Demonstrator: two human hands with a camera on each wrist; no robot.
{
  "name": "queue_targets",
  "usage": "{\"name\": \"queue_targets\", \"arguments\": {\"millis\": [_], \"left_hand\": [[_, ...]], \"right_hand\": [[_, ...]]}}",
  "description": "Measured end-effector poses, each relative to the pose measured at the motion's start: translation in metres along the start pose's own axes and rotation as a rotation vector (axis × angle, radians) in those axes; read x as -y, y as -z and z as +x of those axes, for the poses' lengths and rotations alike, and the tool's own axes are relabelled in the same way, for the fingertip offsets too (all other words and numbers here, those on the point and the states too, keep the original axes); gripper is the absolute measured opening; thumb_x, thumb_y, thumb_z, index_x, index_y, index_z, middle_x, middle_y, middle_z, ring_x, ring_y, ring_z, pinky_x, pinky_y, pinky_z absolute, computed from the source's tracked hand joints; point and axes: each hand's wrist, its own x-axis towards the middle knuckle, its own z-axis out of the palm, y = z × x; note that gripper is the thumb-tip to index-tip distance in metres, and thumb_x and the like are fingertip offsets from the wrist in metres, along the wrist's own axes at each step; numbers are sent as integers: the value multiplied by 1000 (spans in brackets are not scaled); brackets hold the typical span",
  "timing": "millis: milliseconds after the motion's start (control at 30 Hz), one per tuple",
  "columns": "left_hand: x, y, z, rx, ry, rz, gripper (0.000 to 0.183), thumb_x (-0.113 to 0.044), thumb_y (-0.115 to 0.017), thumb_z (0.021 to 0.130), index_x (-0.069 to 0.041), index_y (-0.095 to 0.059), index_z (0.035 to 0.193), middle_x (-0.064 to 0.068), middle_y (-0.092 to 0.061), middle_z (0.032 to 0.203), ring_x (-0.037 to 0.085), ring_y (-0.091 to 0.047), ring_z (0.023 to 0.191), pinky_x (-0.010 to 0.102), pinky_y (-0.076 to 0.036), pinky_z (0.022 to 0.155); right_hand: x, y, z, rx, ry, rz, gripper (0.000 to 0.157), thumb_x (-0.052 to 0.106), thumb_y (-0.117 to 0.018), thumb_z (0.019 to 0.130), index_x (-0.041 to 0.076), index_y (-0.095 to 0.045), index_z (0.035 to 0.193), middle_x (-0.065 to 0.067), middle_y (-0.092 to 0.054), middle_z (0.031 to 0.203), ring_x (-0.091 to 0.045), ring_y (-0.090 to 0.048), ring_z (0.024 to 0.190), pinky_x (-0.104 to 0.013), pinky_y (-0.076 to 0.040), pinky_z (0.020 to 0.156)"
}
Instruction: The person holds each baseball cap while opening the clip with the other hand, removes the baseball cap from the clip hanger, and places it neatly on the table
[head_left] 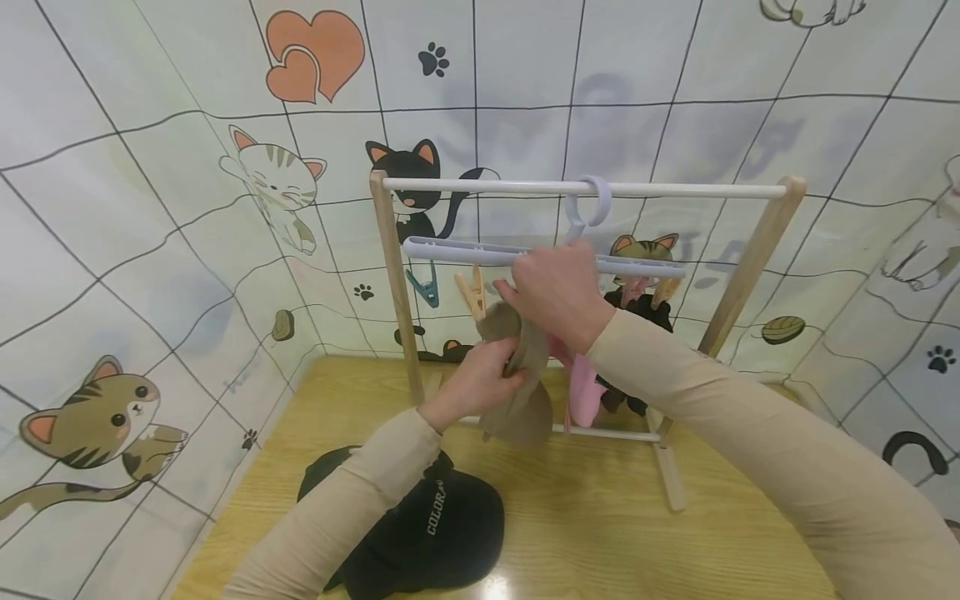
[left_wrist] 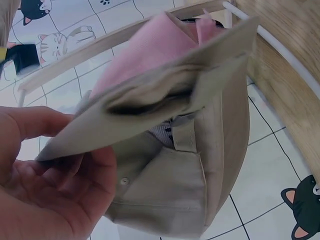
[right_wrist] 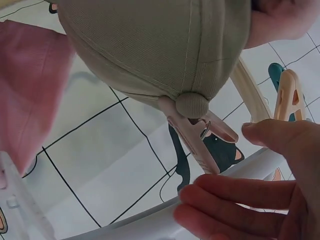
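A beige cap (head_left: 528, 417) hangs below the lavender hanger (head_left: 465, 252), crown up. My left hand (head_left: 480, 383) pinches its edge between thumb and fingers; the left wrist view shows the folded brim and inner side of the cap (left_wrist: 165, 185). In the right wrist view, a pale pink clothespin (right_wrist: 187, 132) has its jaws at the button on top of the crown. My right hand (right_wrist: 250, 185) is around the clothespin's handles, thumb and fingers apart, one fingertip right at a handle's end. From the head view, this hand covers the middle of the hanger.
The hanger hooks over the white rail (head_left: 675, 190) of a wooden rack (head_left: 738, 267). A teal clothespin (head_left: 424, 287) and an orange one (head_left: 472, 292) hang at left. A pink cap (head_left: 585, 392) and a black item (head_left: 652, 310) hang at right. A black cap (head_left: 457, 533) lies on the table.
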Motion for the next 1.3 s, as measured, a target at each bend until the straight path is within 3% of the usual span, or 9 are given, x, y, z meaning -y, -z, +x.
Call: {"name": "queue_targets", "arguments": {"millis": [133, 267, 400, 600, 1000, 1300], "left_hand": [[-2, 1, -1, -17, -34, -23, 7, -3, -61, 91, -2, -55, 89, 4, -53, 71, 14, -47, 59, 25, -37, 52], [-6, 4, -3, -36, -51, -13, 12, -3, -61, 90, -5, -51, 83, -1, -43, 64, 11, -38, 55, 24, -31, 50], [-11, 8, -6, -63, -53, -15, 16, 0, -60, 87, -6, -48, 78, -3, -37, 60, 9, -35, 52, 23, -29, 49], [-17, 12, -8, -91, -67, -23, 17, 3, -60, 83, -7, -48, 76, -5, -34, 58, 7, -32, 50, 22, -27, 48], [-18, 9, -8, -104, -48, -12, 17, 4, -60, 82, -7, -48, 76, -5, -33, 59, 6, -32, 50, 21, -26, 46], [-12, -4, -10, -184, -36, -186, 16, 4, -58, 81, -6, -48, 74, -3, -37, 60, 8, -36, 52, 22, -30, 47]], "right_hand": [[2, 0, 12, 93, -27, -13, 50, 42, -67, 88, 13, -47, 52, 3, -30, 47, -14, -33, 44, -33, -32, 41], [0, 5, 27, 288, -82, 13, 45, 47, -67, 87, 12, -55, 62, 2, -41, 51, -18, -45, 49, -41, -45, 51], [-6, 9, 41, 452, -136, 56, 44, 52, -66, 86, 12, -58, 69, 2, -40, 55, -17, -46, 54, -39, -46, 53], [-15, 13, 53, 587, -165, 107, 45, 55, -67, 83, 11, -61, 80, 0, -50, 64, -18, -48, 61, -38, -46, 56], [-21, 4, 50, 600, -198, 150, 45, 54, -64, 86, 10, -59, 79, -1, -50, 64, -16, -47, 61, -32, -41, 49], [-25, -2, 45, 540, -248, 270, 38, 41, -68, 86, 11, -56, 66, 2, -43, 55, -15, -45, 55, -32, -37, 47]]}}
